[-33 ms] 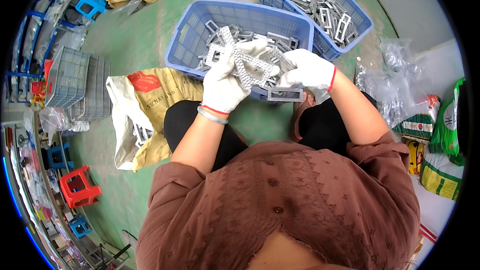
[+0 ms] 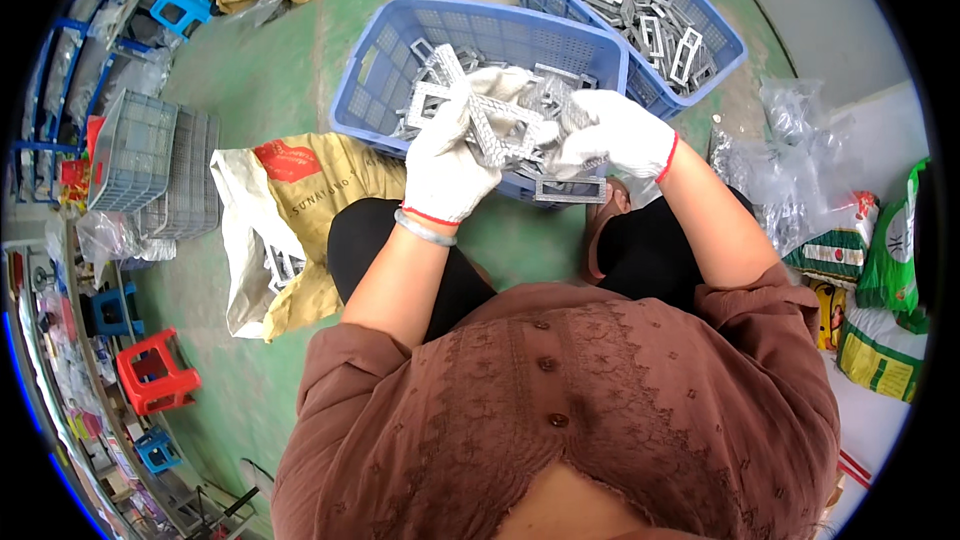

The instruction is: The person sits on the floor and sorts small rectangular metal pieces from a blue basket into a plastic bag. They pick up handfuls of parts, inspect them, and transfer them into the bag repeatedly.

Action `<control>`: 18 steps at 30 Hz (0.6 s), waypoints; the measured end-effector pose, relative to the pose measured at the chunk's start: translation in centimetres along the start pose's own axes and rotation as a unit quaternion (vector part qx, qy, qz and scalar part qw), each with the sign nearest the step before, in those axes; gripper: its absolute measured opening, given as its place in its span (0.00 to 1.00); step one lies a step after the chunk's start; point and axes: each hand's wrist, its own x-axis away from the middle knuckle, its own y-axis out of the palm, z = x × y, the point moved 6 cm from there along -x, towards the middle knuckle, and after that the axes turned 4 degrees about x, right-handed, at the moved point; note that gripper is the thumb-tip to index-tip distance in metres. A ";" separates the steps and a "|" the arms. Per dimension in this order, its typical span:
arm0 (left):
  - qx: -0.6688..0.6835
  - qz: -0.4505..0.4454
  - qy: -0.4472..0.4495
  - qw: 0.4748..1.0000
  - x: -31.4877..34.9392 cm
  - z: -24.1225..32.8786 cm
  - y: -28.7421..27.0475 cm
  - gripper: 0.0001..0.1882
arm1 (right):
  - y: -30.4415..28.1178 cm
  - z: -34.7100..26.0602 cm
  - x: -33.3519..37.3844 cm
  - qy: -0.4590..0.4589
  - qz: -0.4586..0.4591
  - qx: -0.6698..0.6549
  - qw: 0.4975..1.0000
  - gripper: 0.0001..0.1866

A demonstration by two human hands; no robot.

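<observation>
My left hand (image 2: 449, 162), in a white glove with a red cuff, is closed around grey rectangular metal frames (image 2: 484, 132). Its fingers wrap over them above the near side of a blue plastic basket (image 2: 480, 8). Close by on the right, my gloved right hand (image 2: 622, 137) has its fingers bent toward a grey, blurred piece (image 2: 560, 105); whether they grip it is hidden. More metal frames (image 2: 425, 105) lie heaped inside the basket. One frame (image 2: 570, 189) shows beneath my right hand, at the basket's near side.
A second blue basket (image 2: 735, 52) full of frames stands at the far right. To the left lies a yellow-and-white sack (image 2: 335, 170) with frames in its mouth. A red stool (image 2: 160, 372), grey crates (image 2: 135, 155) and clear plastic bags (image 2: 800, 175) are around me.
The frames in my left hand have turned and now lie lower and flatter. My right hand has lifted slightly, and the grey piece by its fingers has shifted upward.
</observation>
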 end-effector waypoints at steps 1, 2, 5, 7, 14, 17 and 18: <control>0.048 0.019 -0.002 0.999 -0.1 0.2 0.2 0.21 | 0.1 -0.4 0.2 -0.002 0.027 -0.143 0.989 0.20; 0.024 0.045 0.011 0.999 -0.2 0.5 0.0 0.21 | -0.3 0.1 -0.6 -0.025 0.043 -0.236 0.971 0.23; -0.044 0.091 0.063 0.993 -0.1 1.2 -0.3 0.21 | 0.0 -3.2 0.1 -0.057 0.046 -0.314 0.946 0.36; -0.077 0.089 0.061 0.991 0.1 1.2 -0.1 0.22 | 0.1 -3.6 0.2 -0.055 0.084 -0.264 0.959 0.40; 0.010 0.054 0.033 0.998 -0.2 0.6 -0.2 0.27 | 0.9 -3.9 -0.7 -0.112 0.193 0.047 0.974 0.55; -0.053 0.074 0.025 0.996 0.3 0.3 0.5 0.26 | 1.1 -2.8 -1.4 -0.113 0.166 0.005 0.980 0.51; -0.046 0.083 0.013 0.995 0.2 0.2 0.6 0.29 | 1.2 -3.1 -0.9 -0.130 0.146 -0.048 0.980 0.43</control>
